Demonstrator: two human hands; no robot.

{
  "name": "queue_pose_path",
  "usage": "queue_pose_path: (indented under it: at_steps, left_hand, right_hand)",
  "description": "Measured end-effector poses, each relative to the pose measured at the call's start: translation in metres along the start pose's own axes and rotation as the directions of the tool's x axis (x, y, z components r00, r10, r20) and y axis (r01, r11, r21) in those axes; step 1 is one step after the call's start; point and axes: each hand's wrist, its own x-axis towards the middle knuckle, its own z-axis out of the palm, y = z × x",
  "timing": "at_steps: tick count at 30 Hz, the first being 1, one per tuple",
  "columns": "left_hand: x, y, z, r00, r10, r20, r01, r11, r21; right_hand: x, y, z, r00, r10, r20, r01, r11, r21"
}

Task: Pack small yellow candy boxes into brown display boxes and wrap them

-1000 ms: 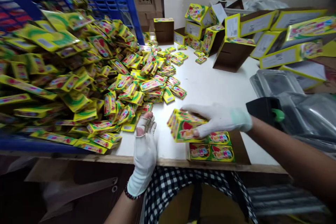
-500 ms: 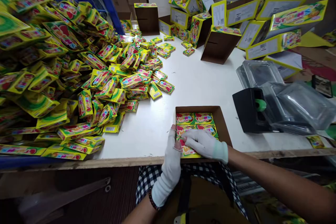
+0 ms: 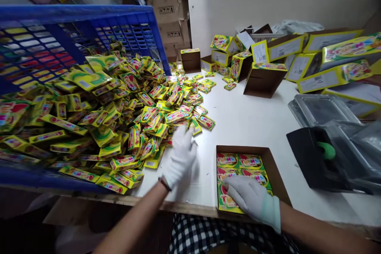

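Several yellow-green printed cartons [image 3: 251, 161] fill a brown cardboard box [image 3: 276, 175] by the white tabletop [image 3: 250, 125]'s front edge; right hand [image 3: 249, 196], white-gloved, lies unclenched on them; left hand [image 3: 181, 154], blurred, grip unclear, beside carton heap [image 3: 119, 113].

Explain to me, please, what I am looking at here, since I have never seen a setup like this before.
There is no machine: these are a person's own two hands, both in white gloves. The view comes from a camera worn on the head, looking forward and down.

The right hand rests on small boxes packed in rows inside an open carton. The left hand, blurred, is at the edge of a pile of similar boxes; I cannot tell whether it grips one.

The pile runs from a blue crate onto the white table. Further back are more cartons; at the right are clear plastic trays and a black holder.
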Motion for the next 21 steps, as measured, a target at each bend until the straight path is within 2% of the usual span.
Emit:
queue_pose_path:
  at_steps: [2,4,5,7,9,10,12,13,15,16,17,18,19,20,21]
  left_hand:
    - [0.055,-0.029,-0.019,1.000,-0.017,-0.022,0.020,0.993,0.120]
    - [0.093,-0.051,-0.033,0.999,-0.045,-0.016,0.047,0.983,0.176]
    - [0.105,-0.059,-0.037,0.998,-0.056,-0.010,0.057,0.981,0.187]
    - [0.111,-0.066,-0.040,0.998,-0.067,-0.003,0.067,0.980,0.185]
    - [0.098,-0.058,-0.037,0.997,-0.074,-0.027,0.077,0.981,0.177]
    - [0.086,-0.049,-0.034,0.995,-0.082,-0.053,0.088,0.989,0.119]
    - [0.055,-0.020,-0.025,0.987,-0.133,-0.088,0.118,0.980,-0.160]
    - [0.038,-0.003,-0.018,0.983,-0.172,-0.065,0.134,0.912,-0.388]
    - [0.007,0.033,-0.006,0.976,-0.200,0.089,0.201,0.658,-0.726]
    - [-0.003,0.048,0.000,0.977,-0.166,0.133,0.205,0.572,-0.795]
    - [-0.010,0.059,0.003,0.981,-0.121,0.151,0.193,0.560,-0.806]
    - [-0.012,0.064,0.004,0.987,-0.069,0.145,0.155,0.644,-0.749]
    - [-0.010,0.064,0.002,0.992,-0.013,0.129,0.091,0.779,-0.621]
    - [-0.004,0.059,-0.001,0.992,0.037,0.122,0.020,0.899,-0.438]
    - [0.006,0.049,-0.006,0.989,0.080,0.125,-0.054,0.978,-0.200]
  right_hand:
    - [0.000,-0.002,0.001,1.000,0.022,-0.003,-0.022,1.000,-0.006]
    - [0.001,-0.002,-0.001,0.999,0.039,-0.004,-0.039,0.999,0.012]
    - [0.002,-0.001,-0.004,0.999,0.044,0.005,-0.044,0.998,0.033]
    - [0.004,0.002,-0.014,0.998,0.040,0.043,-0.044,0.993,0.109]
    - [0.010,0.006,-0.026,0.998,0.029,0.060,-0.041,0.976,0.216]
    - [0.014,0.007,-0.032,0.998,0.043,0.038,-0.052,0.961,0.271]
    - [0.027,0.007,-0.041,0.991,0.120,-0.064,-0.088,0.927,0.366]
    - [0.035,0.005,-0.044,0.980,0.164,-0.114,-0.107,0.914,0.391]
    - [0.049,-0.002,-0.047,0.957,0.219,-0.192,-0.132,0.914,0.383]
    - [0.054,-0.006,-0.048,0.949,0.220,-0.225,-0.132,0.927,0.352]
    - [0.058,-0.008,-0.050,0.944,0.214,-0.252,-0.131,0.941,0.311]
    - [0.059,-0.009,-0.053,0.939,0.210,-0.273,-0.135,0.954,0.269]
    - [0.059,-0.008,-0.057,0.937,0.209,-0.279,-0.144,0.961,0.237]
    - [0.056,-0.004,-0.062,0.939,0.208,-0.273,-0.150,0.964,0.219]
    - [0.052,0.002,-0.068,0.947,0.201,-0.249,-0.150,0.966,0.211]
